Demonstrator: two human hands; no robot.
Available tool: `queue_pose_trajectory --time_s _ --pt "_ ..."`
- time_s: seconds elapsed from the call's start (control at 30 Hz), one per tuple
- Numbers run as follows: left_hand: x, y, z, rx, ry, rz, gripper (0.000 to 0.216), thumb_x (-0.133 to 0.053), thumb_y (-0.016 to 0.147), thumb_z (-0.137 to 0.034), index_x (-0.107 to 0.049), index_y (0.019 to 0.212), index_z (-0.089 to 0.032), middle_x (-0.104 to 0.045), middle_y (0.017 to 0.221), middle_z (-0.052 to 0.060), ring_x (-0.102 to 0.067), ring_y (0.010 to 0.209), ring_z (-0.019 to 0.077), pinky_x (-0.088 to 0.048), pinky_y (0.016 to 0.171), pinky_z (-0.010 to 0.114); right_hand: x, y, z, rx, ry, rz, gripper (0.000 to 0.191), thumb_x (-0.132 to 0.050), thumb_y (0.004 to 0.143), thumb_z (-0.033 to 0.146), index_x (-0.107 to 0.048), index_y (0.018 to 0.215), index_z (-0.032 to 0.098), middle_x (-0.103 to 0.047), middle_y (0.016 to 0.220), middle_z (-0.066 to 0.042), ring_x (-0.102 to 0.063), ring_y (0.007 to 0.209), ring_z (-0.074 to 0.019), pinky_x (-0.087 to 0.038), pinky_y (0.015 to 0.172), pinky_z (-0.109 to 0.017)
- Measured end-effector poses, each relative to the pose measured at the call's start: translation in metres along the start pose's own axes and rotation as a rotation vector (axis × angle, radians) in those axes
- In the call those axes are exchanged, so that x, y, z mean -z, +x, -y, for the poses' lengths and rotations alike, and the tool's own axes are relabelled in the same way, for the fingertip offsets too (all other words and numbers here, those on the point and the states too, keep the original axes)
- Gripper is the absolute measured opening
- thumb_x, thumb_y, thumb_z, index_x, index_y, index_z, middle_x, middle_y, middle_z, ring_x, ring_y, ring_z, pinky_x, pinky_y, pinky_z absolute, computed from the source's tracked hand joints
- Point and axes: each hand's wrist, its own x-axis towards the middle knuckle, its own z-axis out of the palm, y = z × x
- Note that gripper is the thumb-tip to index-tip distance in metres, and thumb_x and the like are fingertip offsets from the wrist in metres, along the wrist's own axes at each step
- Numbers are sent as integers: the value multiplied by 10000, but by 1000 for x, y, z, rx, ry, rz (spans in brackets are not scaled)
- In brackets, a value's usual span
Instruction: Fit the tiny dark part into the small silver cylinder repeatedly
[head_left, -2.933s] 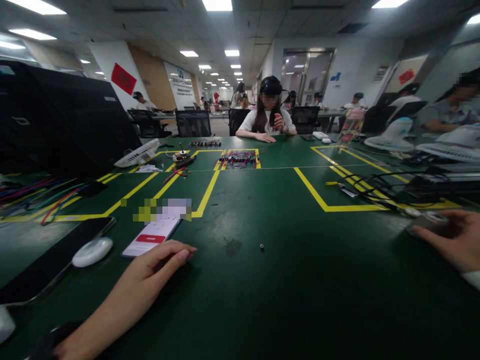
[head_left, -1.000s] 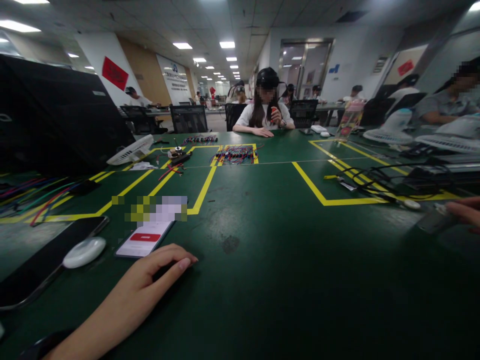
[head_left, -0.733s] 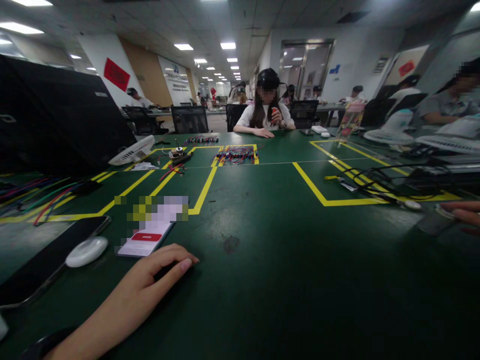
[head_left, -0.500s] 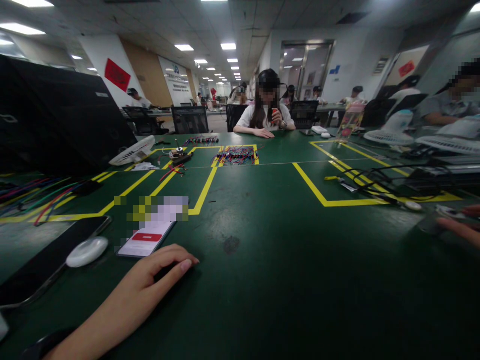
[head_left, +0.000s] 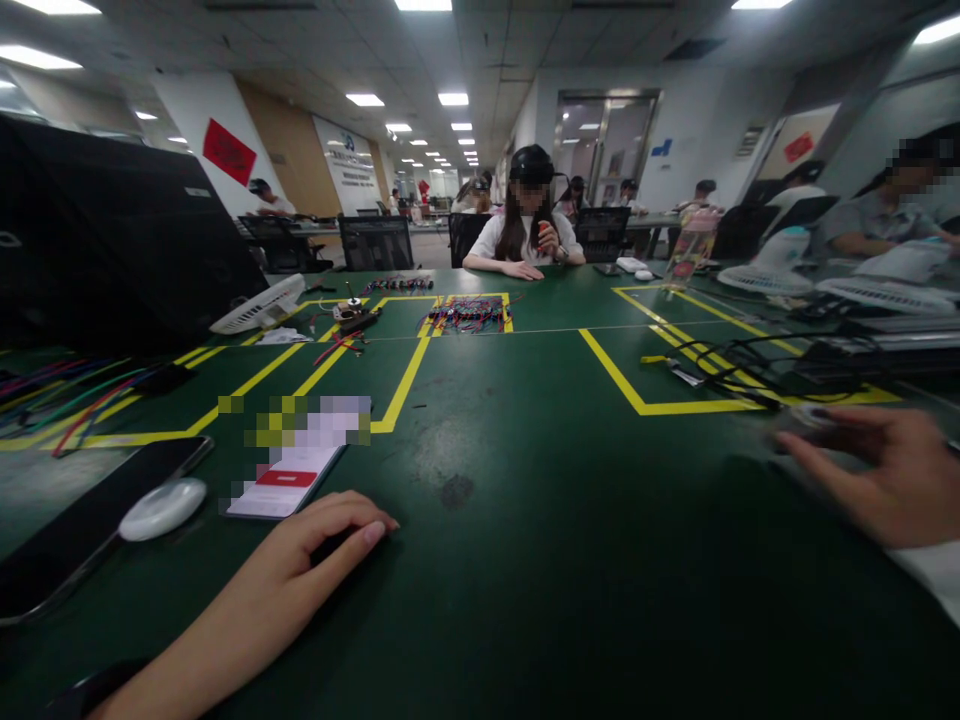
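My left hand point(head_left: 319, 555) rests on the green table point(head_left: 525, 560), just in front of a lit phone point(head_left: 289, 475). Its fingers are stretched forward and loosely bent, the thumb lies below them, and nothing shows in it. At the right, my right hand point(head_left: 889, 470) is raised over the table with thumb and fingers closed on a small grey object point(head_left: 810, 425). Motion blurs that object, so I cannot make out its kind. Black cables point(head_left: 720, 370) lie just beyond this hand.
At the left are a dark phone point(head_left: 97, 525), a white oval case point(head_left: 163, 508) and a large black box-like unit point(head_left: 127, 240). Bundled coloured wires point(head_left: 472, 313) lie within yellow tape. Opposite sits a person point(head_left: 525, 225); white fans point(head_left: 772, 265) and a bottle point(head_left: 690, 248) stand right.
My right hand has come further into view from the right edge, moving leftward with the small grey object. My left hand stays in place. The camera view has shifted slightly.
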Motion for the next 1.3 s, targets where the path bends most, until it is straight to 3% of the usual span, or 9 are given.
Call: queue_pose_trajectory --time_s 0.07,0.2,0.33,0.6,0.73,0.83,0.97,1.13,1.3 --pt "-2 2 -3 4 -1 5 205 -504 893 -369 -674 967 -283 -683 1014 9 -628 961 213 -504 856 311 -7 -4 62 133 248 33 459 -671 792 365 -463 1126 129 -496 1068 -135 -563 907 -123 -517 757 -195" --pt "-8 10 -9 -28 -3 -19 203 -498 899 -367 -671 947 -270 -686 982 17 -628 930 218 -509 826 319 -30 -17 170 439 674 208 352 -617 833 292 -426 1103 170 -488 1084 -78 -525 992 -123 -508 857 -248" --pt "-19 21 -20 -107 -8 -43 222 -461 920 -352 -659 927 -252 -674 956 29 -617 913 221 -508 797 335 -46 -21 218 504 806 350 331 -581 828 224 -411 1104 163 -493 1085 -80 -515 979 -132 -483 877 -288" --pt "-56 60 -73 -351 -113 -115 240 -504 916 -248 -614 1130 -248 -619 1017 38 -590 878 173 -483 799 309 -53 -20 219 356 878 486 464 -644 774 210 -385 1157 175 -505 1055 -58 -529 947 -115 -490 863 -263" --pt "-61 80 -94 -413 -168 -139 137 -560 891 -230 -696 904 -212 -618 933 31 -587 889 166 -468 800 291 -56 -20 219 366 936 493 530 -649 785 230 -335 1207 165 -500 1084 -82 -530 980 -128 -490 882 -277" --pt "-55 86 -99 -384 -192 -165 155 -551 896 -222 -682 819 -189 -622 876 22 -594 841 157 -467 765 284 -55 -20 219 369 933 513 526 -644 788 218 -334 1210 163 -503 1083 -83 -530 986 -131 -488 888 -283" --pt "-49 86 -98 -405 -173 -118 125 -591 872 -215 -680 957 -194 -641 950 25 -598 873 159 -465 775 278 -53 -19 220 375 902 501 521 -649 779 200 -337 1196 179 -509 1070 -55 -530 978 -115 -483 882 -265" --pt "-55 85 -98 -405 -139 -108 100 -601 863 -190 -699 867 -206 -647 908 24 -602 857 166 -466 772 299 -53 -19 219 375 872 479 460 -653 782 213 -363 1138 175 -512 1025 -38 -537 932 -101 -484 830 -233" --pt "-57 84 -101 -421 -170 -124 99 -635 834 -153 -687 905 -199 -655 909 14 -603 856 154 -462 776 281 -55 -21 219 371 868 466 463 -656 779 220 -348 1123 183 -516 1007 -27 -540 915 -100 -482 808 -233"
